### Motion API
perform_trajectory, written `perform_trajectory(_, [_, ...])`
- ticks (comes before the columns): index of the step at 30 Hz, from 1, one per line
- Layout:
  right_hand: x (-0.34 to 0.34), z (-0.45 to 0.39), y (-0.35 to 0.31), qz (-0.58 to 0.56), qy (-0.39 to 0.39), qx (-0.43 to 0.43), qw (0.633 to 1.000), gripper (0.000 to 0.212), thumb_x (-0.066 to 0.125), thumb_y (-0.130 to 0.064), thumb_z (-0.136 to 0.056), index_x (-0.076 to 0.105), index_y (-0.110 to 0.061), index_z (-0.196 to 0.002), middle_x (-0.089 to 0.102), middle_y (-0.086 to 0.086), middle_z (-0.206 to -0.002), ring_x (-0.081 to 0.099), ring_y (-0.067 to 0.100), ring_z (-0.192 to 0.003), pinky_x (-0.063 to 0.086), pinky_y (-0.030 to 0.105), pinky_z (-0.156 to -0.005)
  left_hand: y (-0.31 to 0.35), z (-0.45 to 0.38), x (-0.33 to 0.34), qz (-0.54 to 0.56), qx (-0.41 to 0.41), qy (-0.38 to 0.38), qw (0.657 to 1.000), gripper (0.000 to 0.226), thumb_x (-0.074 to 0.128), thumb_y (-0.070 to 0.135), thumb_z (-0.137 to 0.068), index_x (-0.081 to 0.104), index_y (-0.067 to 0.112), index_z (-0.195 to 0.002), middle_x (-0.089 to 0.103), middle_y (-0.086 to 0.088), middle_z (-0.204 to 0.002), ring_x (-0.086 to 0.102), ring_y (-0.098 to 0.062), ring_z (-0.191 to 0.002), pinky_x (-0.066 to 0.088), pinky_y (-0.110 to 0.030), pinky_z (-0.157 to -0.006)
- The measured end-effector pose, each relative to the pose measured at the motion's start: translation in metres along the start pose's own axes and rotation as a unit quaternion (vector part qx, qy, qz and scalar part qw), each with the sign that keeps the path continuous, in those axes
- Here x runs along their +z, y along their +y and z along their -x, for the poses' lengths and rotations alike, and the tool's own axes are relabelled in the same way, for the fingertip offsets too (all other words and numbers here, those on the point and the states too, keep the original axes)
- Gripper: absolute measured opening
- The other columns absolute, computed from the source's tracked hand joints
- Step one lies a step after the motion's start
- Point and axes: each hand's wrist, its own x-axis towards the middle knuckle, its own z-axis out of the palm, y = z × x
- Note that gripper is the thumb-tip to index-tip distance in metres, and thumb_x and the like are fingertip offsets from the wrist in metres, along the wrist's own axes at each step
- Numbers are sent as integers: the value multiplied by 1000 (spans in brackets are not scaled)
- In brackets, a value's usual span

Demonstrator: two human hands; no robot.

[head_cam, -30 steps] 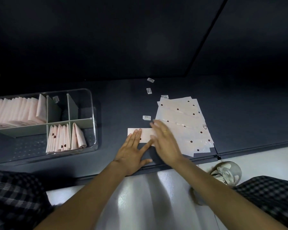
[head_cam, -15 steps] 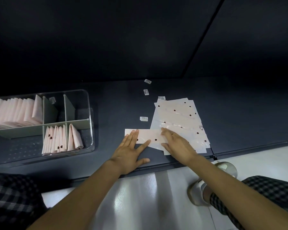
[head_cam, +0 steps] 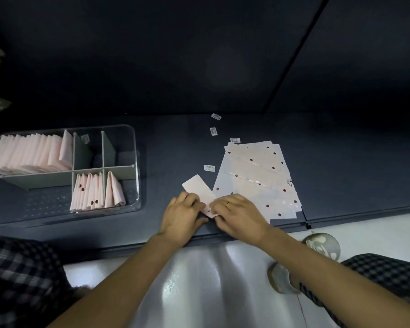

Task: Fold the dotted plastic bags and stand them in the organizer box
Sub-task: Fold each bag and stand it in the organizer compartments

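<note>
Both hands, left and right, fingers curled, pinch a folded pale-pink dotted plastic bag strip near the dark surface's front edge, beside the flat bag stack; clear divided organizer box at left edge.

A dark blue-grey flat table top bears everything. On its left stands a clear plastic organizer box; right of centre lies a pile of flat pale pink dotted plastic bags, with small white labels scattered beside and beyond it.
</note>
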Motion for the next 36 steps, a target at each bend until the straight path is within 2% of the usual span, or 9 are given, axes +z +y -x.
perform_trajectory(3, [8,-2,-23,-58,-11,38,998,16,54,-21,-83,67,-12,-84,70,-2,-80,65,18,-74,51,26,-70,-1,12,4,66,-4,75,995,9,73,10,-76,71,8,-84,66,-6,-92,60,-28,-89,48,-32,-74])
perform_trajectory(8, [15,1,-19,-242,-33,240,940,25,71,-19,-81,60,-16,-103,67,-6,-97,55,10,-97,42,23,-84,-5,19,9,167,-107,62,978,19,62,20,-89,71,7,-101,65,-1,-105,54,-21,-100,45,-35,-81])
perform_trajectory(11, [15,-6,-9,-288,-59,330,897,11,72,-15,-81,62,-14,-87,61,-2,-81,54,11,-84,41,13,-74,-6,18,12,194,-160,77,965,18,69,24,-85,72,8,-92,63,-1,-98,50,-21,-95,44,-33,-77])
perform_trajectory(14, [16,-15,-2,-315,-76,396,859,31,71,-15,-82,49,-23,-61,60,-3,-68,53,12,-70,36,8,-58,-8,17,14,214,-221,99,946,16,71,31,-82,74,16,-88,59,1,-92,43,-16,-93,36,-24,-72])
perform_trajectory(23, [21,-43,8,-274,-146,471,825,32,75,-15,-78,50,-25,-59,65,4,-81,56,15,-80,39,20,-71,7,13,13,161,-298,81,938,15,62,29,-88,61,19,-99,53,-2,-107,44,-23,-105,34,-30,-87])
perform_trajectory(27, [22,-50,11,-271,-170,488,812,29,77,-15,-77,54,-22,-60,60,0,-81,54,15,-82,40,20,-75,14,25,9,105,-132,102,980,31,58,18,-89,55,12,-119,49,-6,-130,44,-26,-118,34,-32,-96])
perform_trajectory(30, [22,-55,14,-278,-189,495,801,14,78,-17,-76,64,-12,-77,60,3,-86,54,16,-85,39,20,-75,14,32,14,33,2,-2,999,55,44,29,-98,27,12,-147,17,-6,-158,13,-19,-146,-2,-28,-118])
perform_trajectory(32, [23,-57,16,-276,-189,502,797,23,78,-17,-75,68,-4,-92,61,4,-89,56,17,-89,40,21,-78,8,36,18,-22,18,-58,998,68,33,44,-100,2,11,-151,-6,-5,-159,-7,-17,-147,-17,-27,-114])
perform_trajectory(36, [22,-54,13,-280,-188,504,795,19,77,-17,-76,67,-7,-89,61,2,-90,56,16,-88,39,21,-76,-6,40,19,-76,43,-108,990,76,23,59,-96,-15,18,-149,-18,-5,-157,-15,-17,-145,-15,-31,-116])
